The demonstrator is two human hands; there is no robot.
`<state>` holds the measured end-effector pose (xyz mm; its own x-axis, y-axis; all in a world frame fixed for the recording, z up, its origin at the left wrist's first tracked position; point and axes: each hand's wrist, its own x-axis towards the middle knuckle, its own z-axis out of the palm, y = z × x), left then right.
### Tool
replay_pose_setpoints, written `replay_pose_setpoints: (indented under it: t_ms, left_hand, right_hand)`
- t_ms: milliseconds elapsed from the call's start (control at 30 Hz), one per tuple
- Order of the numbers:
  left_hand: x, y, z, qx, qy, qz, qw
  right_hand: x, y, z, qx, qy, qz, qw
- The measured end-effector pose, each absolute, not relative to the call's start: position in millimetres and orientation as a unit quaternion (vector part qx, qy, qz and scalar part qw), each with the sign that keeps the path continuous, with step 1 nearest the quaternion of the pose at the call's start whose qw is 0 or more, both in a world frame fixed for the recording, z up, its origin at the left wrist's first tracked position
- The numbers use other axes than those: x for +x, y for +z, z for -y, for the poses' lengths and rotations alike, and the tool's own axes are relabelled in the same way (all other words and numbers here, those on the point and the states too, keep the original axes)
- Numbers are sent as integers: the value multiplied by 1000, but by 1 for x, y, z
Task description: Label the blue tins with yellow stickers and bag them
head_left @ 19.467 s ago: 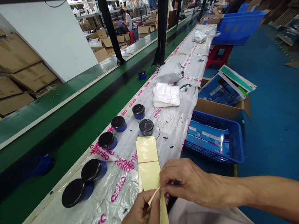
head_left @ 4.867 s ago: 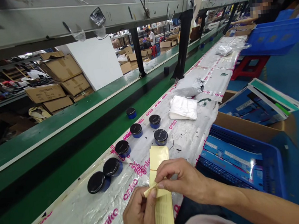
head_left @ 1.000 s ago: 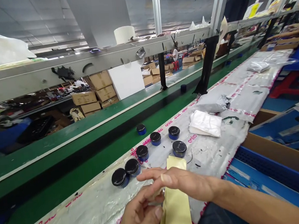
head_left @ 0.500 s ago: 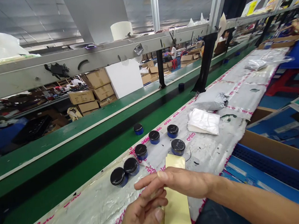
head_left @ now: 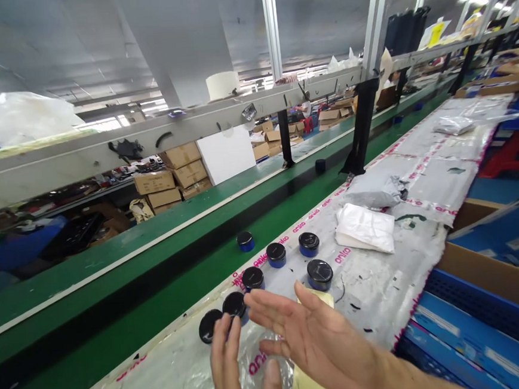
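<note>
My left hand (head_left: 232, 364) and my right hand (head_left: 318, 339) are raised with their fingers spread, and neither holds anything. A strip of pale yellow label sheet (head_left: 313, 388) lies on the bench under them, mostly hidden by my right hand. Just beyond my fingers stand several round blue jars with glossy black lids. The nearest jar (head_left: 234, 305) is partly covered by my left fingers, and another (head_left: 320, 274) stands beyond my right fingertips.
The bench is covered with pink-printed plastic sheeting (head_left: 375, 293). A folded white bag (head_left: 364, 228) and a grey mailer (head_left: 374, 191) lie on it. A green conveyor (head_left: 114, 284) runs along the left, with a blue basket (head_left: 476, 327) and cardboard box (head_left: 485, 272) on the right.
My hands have opened and risen off the yellow strip, with fingers now spread. The view has tilted slightly, and the jars and bags sit a little lower in the picture.
</note>
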<state>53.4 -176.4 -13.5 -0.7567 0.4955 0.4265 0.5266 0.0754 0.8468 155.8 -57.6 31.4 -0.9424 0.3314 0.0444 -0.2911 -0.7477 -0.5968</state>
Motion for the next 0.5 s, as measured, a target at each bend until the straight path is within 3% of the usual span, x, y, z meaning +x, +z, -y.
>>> replay_pose_setpoints:
  t_ms: [100,500]
  left_hand:
    - [54,-23,163,-421,-548,714,115]
    - [53,-33,158,-458,-414,766,179]
  right_hand:
    - [147,35,64,-31,948,265,172]
    - [127,28,83,36,971,198,133]
